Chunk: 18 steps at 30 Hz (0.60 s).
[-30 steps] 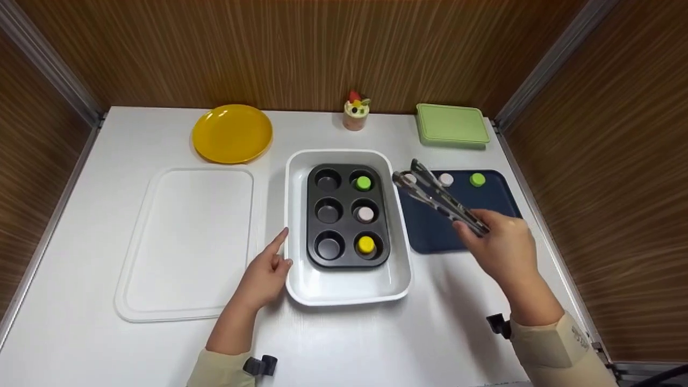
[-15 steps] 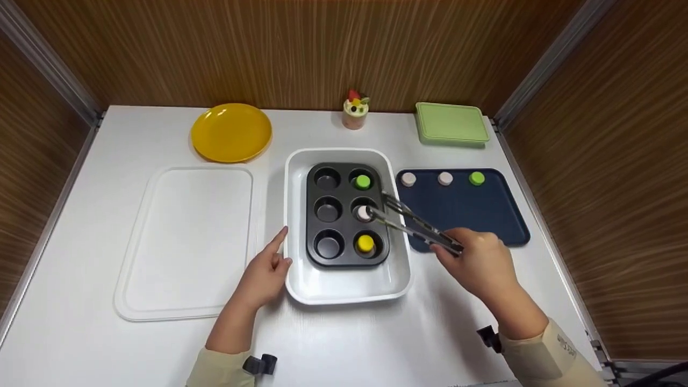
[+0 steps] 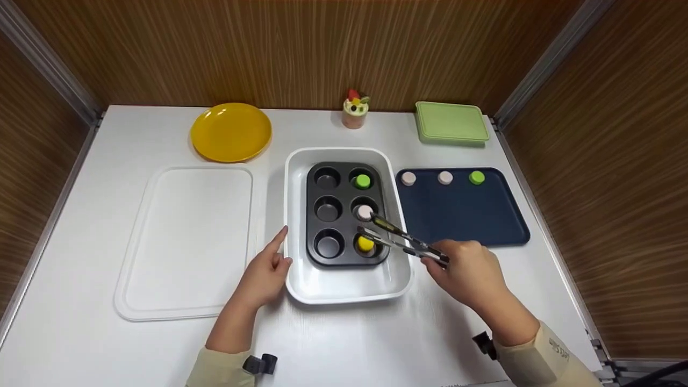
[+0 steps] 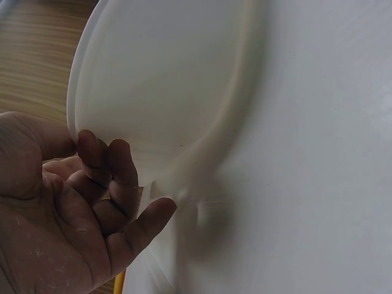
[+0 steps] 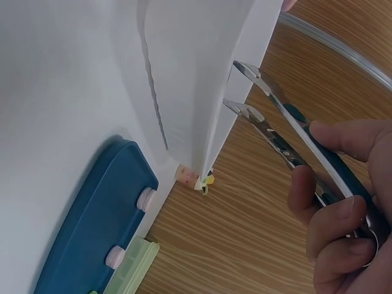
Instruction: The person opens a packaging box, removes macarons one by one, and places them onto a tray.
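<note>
My right hand (image 3: 470,271) grips metal tongs (image 3: 406,247), their arms apart. The tong tips hang over the white basin (image 3: 344,290), around a small yellow round cap-like piece (image 3: 366,245); whether they touch it, I cannot tell. This piece is in the near right cup of the dark muffin pan (image 3: 346,259) inside the basin. A pale pink piece (image 3: 364,212) and a green piece (image 3: 363,181) occupy the other right-hand cups. My left hand (image 3: 263,277) touches the basin's left side, index finger straight; in the left wrist view, several fingers (image 4: 125,159) rest by its outer wall.
A navy tray (image 3: 462,215) right of the basin bears two pale pink pieces and one green piece. Left lies a white lid-like tray (image 3: 191,242). Behind are a yellow plate (image 3: 231,133), a dessert cup (image 3: 355,114) and a green lidded box (image 3: 452,123).
The right hand has brought the tongs left and toward the front, from above the navy tray, past the pink piece, to the yellow piece. The left hand stays put.
</note>
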Each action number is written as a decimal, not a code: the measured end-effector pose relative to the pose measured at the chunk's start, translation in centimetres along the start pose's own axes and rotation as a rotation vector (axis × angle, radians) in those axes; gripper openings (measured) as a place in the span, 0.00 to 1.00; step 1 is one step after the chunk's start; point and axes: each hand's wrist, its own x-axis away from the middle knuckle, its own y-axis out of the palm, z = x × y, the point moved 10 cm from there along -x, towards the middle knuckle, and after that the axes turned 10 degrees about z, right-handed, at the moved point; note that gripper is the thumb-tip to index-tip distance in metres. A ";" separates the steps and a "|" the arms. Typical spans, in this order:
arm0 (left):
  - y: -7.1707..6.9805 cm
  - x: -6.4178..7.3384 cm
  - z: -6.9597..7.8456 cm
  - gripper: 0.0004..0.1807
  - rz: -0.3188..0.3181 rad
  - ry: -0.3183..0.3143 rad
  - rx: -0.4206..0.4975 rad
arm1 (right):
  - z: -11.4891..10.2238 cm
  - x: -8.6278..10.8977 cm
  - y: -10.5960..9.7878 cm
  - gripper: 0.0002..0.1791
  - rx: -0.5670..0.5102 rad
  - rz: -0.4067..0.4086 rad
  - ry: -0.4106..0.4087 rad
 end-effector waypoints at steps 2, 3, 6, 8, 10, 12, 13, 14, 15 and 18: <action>0.0 0.0 0.0 0.36 0.001 0.000 0.000 | -0.1 0.0 0.2 0.06 0.012 -0.013 0.002; 0.0 0.0 0.0 0.36 0.001 -0.001 0.000 | -0.1 0.0 0.3 0.05 0.017 -0.021 0.002; 0.0 0.0 -0.1 0.36 0.002 -0.008 0.001 | -0.1 0.1 0.7 0.05 0.028 -0.041 0.007; 0.0 0.0 -0.1 0.36 0.002 -0.013 0.003 | -0.1 0.2 0.9 0.05 0.033 -0.052 0.011; 0.0 0.0 -0.1 0.36 0.003 -0.014 0.003 | -0.2 0.3 1.0 0.06 0.036 -0.057 0.015; 0.0 -0.1 -0.1 0.36 0.004 -0.011 0.003 | -0.3 0.3 1.1 0.06 0.039 -0.062 0.018; 0.0 -0.1 -0.1 0.36 0.005 -0.007 0.003 | -0.3 0.3 1.1 0.06 0.043 -0.066 0.020; 0.0 -0.1 -0.1 0.36 0.006 -0.004 0.003 | -0.3 0.3 1.2 0.07 0.047 -0.071 0.022; 0.0 -0.1 -0.1 0.36 0.007 -0.001 0.003 | -0.3 0.3 1.3 0.07 0.051 -0.076 0.023; 0.0 -0.1 0.0 0.36 0.006 0.009 0.007 | -0.3 0.4 1.7 0.08 0.067 -0.095 0.023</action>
